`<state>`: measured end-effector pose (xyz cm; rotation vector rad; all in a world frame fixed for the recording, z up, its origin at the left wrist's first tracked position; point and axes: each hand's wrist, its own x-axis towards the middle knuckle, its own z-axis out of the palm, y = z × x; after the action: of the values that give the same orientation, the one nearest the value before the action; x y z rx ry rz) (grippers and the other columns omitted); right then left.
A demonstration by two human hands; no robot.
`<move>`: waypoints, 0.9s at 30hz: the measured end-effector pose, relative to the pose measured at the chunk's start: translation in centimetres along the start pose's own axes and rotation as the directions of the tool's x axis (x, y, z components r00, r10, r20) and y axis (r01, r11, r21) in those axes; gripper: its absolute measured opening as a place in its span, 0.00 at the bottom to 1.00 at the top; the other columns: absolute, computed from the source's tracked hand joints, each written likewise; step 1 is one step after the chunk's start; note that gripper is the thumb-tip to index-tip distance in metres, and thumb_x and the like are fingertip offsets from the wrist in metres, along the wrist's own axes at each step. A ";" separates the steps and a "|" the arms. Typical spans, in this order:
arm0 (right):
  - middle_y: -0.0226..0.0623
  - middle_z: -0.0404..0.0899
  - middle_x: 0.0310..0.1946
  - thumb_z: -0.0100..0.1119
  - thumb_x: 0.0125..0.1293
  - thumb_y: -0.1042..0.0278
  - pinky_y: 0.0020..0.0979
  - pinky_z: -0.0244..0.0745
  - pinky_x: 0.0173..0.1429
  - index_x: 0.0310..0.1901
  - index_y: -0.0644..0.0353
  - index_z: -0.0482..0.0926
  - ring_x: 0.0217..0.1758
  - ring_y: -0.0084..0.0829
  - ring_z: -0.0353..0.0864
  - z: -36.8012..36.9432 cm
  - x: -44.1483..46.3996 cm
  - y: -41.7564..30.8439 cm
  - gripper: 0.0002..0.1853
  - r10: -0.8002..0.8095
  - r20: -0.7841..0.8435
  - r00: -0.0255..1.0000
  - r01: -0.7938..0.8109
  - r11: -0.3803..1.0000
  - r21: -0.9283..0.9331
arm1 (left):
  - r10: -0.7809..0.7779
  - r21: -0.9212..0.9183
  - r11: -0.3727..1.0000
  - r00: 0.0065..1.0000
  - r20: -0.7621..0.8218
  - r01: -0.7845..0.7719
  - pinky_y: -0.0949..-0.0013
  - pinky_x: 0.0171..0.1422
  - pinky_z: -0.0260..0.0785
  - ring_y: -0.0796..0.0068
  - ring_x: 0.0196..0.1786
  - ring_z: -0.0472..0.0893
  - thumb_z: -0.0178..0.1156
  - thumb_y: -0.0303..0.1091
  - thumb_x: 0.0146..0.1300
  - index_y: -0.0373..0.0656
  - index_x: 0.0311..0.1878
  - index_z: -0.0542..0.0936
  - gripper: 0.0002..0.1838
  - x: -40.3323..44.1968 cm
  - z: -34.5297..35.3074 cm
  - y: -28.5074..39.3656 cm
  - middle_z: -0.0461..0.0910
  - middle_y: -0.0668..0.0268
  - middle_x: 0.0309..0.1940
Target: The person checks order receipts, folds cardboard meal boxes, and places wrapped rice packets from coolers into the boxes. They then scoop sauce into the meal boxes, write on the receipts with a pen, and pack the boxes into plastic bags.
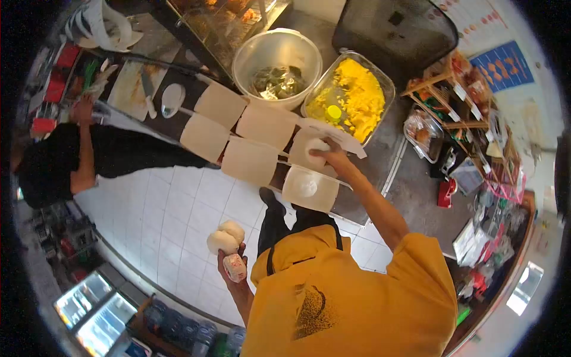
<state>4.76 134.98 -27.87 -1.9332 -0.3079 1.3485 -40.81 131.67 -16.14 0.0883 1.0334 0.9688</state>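
My left hand [233,269] is held out over the floor, left of my body, closed around white round bun-like pieces [225,238]. A small red-and-white patterned piece [235,269] is also in that hand; its kind is unclear. At the counter, my right hand [334,158] has its fingers curled on a white round bun [321,146] in an open pale box [303,152]. Nearer my body, another open pale box [326,194] has a white round bun [307,185] in it. More open pale boxes [250,160] spread leftward along the counter edge.
Behind the boxes stand a translucent bowl [241,65] with dark contents and a glass tray [386,95] of yellow crumbled food. At left, a person in black [53,160] reaches toward a cutting board [122,89] with a knife [147,89]. A wooden rack [455,113] stands at right.
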 end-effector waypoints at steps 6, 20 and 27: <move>0.53 0.79 0.53 0.75 0.50 0.64 0.44 0.75 0.55 0.54 0.63 0.75 0.55 0.53 0.79 0.5 -2.2 -2.7 0.30 -0.448 0.108 0.888 0.402 0.639 -0.656 | 0.045 -0.058 0.997 0.998 -0.037 -0.048 0.65 0.28 0.83 0.55 0.47 0.87 0.51 0.54 0.72 0.43 0.68 0.68 0.30 -2.0 -0.4 0.2 0.83 0.52 0.49; 0.55 0.80 0.53 0.61 0.68 0.58 0.49 0.76 0.55 0.57 0.60 0.73 0.56 0.54 0.80 15.5 10.6 -10.7 0.21 -0.327 0.303 0.895 0.411 0.345 -0.844 | -0.155 0.193 0.975 0.962 0.223 0.113 0.60 0.44 0.83 0.58 0.44 0.86 0.60 0.38 0.69 0.35 0.67 0.66 0.28 10.2 4.9 7.7 0.80 0.49 0.51; 0.42 0.82 0.52 0.55 0.74 0.56 0.39 0.78 0.54 0.65 0.56 0.72 0.51 0.37 0.81 19.9 -9.4 -16.6 0.22 -0.356 0.358 0.863 0.452 0.860 -0.237 | -0.507 0.668 0.722 0.793 0.338 0.177 0.62 0.55 0.79 0.67 0.50 0.84 0.65 0.26 0.63 0.32 0.61 0.74 0.23 18.2 9.0 14.2 0.82 0.57 0.50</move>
<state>-13.22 149.80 -13.17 -1.7576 -1.0859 1.3564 -40.24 156.43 -16.78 0.6316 0.7876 0.1855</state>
